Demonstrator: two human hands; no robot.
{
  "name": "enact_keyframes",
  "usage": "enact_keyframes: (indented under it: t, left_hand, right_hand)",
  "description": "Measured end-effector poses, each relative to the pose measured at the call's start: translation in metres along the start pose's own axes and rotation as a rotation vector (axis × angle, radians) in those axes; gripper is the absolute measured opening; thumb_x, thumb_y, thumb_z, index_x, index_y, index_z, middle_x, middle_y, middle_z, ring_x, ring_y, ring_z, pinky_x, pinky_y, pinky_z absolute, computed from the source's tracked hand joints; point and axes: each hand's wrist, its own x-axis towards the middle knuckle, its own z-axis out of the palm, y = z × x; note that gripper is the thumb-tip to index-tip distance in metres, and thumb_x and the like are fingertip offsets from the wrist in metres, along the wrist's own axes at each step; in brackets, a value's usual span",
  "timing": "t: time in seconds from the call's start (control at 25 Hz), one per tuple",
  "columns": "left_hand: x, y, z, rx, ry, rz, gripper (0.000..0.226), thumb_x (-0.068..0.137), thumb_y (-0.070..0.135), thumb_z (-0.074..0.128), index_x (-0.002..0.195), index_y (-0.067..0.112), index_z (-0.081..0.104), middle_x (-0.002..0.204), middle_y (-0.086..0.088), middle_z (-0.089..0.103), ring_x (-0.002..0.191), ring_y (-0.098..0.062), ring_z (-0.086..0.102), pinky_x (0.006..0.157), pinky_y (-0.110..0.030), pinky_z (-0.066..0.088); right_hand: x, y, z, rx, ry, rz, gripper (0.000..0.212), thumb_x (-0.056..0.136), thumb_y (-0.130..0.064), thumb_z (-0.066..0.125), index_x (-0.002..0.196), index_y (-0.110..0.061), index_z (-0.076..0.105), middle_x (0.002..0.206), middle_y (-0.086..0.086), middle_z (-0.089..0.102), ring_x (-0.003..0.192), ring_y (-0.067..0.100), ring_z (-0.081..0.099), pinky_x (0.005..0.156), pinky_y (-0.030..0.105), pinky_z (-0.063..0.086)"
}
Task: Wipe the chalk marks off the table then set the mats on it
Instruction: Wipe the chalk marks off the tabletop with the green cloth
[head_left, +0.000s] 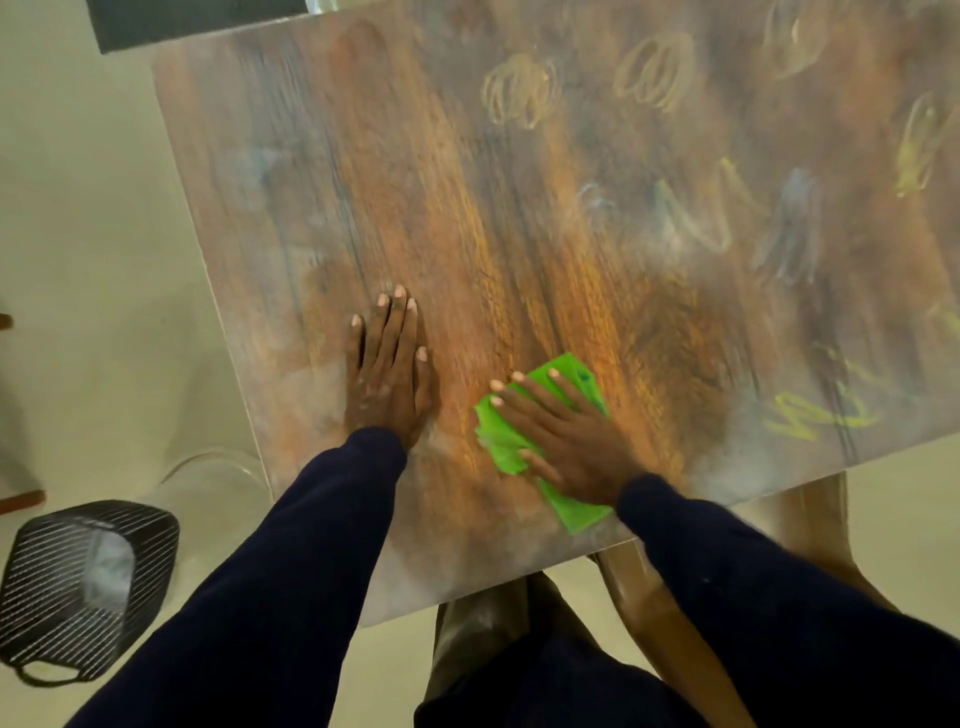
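Near the cloth (506, 441) the bench (467, 208) looks wiped — chalk (519, 91) beyond it is left, mats too; your right hand (566, 441) presses it open-fingered, left hand (387, 374) flat alongside.

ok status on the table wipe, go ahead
Left hand flat on table, right hand pressing green cloth. Chalk marks remain across far and right side. Nothing blocking the wipe.

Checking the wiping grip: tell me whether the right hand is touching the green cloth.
Touching. The head view shows the right hand lying flat on the green cloth, fingers spread across it, pressing it onto the table.
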Motion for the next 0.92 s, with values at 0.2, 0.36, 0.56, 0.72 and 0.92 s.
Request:
enact_keyframes:
  t: [0.2,0.36,0.56,0.72,0.92]
  left_hand:
    - [0.002,0.0,0.0,0.003,-0.044,-0.023,0.059,0.112,0.026,0.023,0.166,0.002,0.029,0.176,-0.012,0.022,0.165,-0.028,0.017,0.133,-0.055,0.012]
    - [-0.001,0.0,0.001,-0.012,-0.005,-0.021,0.057,0.111,0.023,0.028,0.164,0.002,0.035,0.174,-0.013,0.028,0.163,-0.028,0.022,0.132,-0.056,0.016]
    - [-0.002,-0.001,0.0,-0.024,0.001,-0.017,0.056,0.112,0.021,0.028,0.164,0.004,0.036,0.174,-0.012,0.029,0.163,-0.027,0.024,0.131,-0.057,0.02]
    - [0.0,0.0,-0.002,-0.027,0.038,-0.009,0.055,0.111,0.021,0.029,0.162,0.003,0.04,0.172,-0.013,0.032,0.161,-0.028,0.028,0.13,-0.058,0.023]
    - [-0.001,0.002,-0.002,-0.014,0.012,-0.023,0.056,0.112,0.023,0.028,0.164,0.004,0.036,0.174,-0.012,0.028,0.163,-0.027,0.024,0.131,-0.057,0.02]
  right_hand:
    - [0.033,0.077,-0.018,0.01,0.147,0.418,0.067,0.109,-0.033,0.044,0.17,-0.013,0.025,0.177,0.008,0.022,0.165,0.031,0.019,0.131,0.059,0.015]
    - [0.111,0.032,-0.017,0.024,0.262,0.666,0.066,0.11,-0.036,0.037,0.169,-0.009,0.025,0.178,0.009,0.02,0.165,0.031,0.016,0.132,0.059,0.014]
    - [0.07,-0.042,0.003,0.051,0.084,0.281,0.07,0.111,-0.041,0.04,0.171,-0.012,0.019,0.179,0.008,0.011,0.166,0.03,0.007,0.133,0.059,0.01]
    - [-0.002,0.019,0.003,0.001,0.009,-0.028,0.067,0.111,-0.041,0.042,0.17,-0.015,0.024,0.178,0.006,0.018,0.165,0.029,0.015,0.134,0.056,0.009]
    - [0.046,0.072,-0.019,0.013,0.161,0.391,0.065,0.11,-0.033,0.044,0.169,-0.012,0.026,0.177,0.007,0.022,0.165,0.03,0.019,0.133,0.057,0.013]
